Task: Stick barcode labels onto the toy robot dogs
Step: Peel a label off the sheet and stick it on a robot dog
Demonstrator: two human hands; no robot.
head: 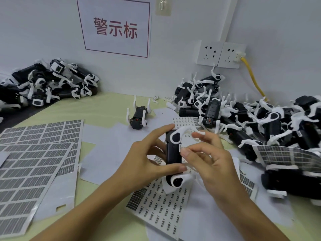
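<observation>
Black dog point(173, 153) clamped in left hand point(147, 162), flank exposed; right hand point(208, 159) pinches label point(180, 148) against it.

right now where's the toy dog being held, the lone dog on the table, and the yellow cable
held toy dog point(172, 152), head view, on its black body
lone toy dog point(138, 117), head view, on its black body
yellow cable point(252, 79), head view, mid-length

Green table point(104, 105), label sheets point(34, 153), toy dogs point(260, 122)

Left hand point(147, 159) gripping black toy dog point(173, 153), right hand point(208, 157) pinching at its side — label sheet point(156, 211) beneath, 2 dog piles behind.
</observation>
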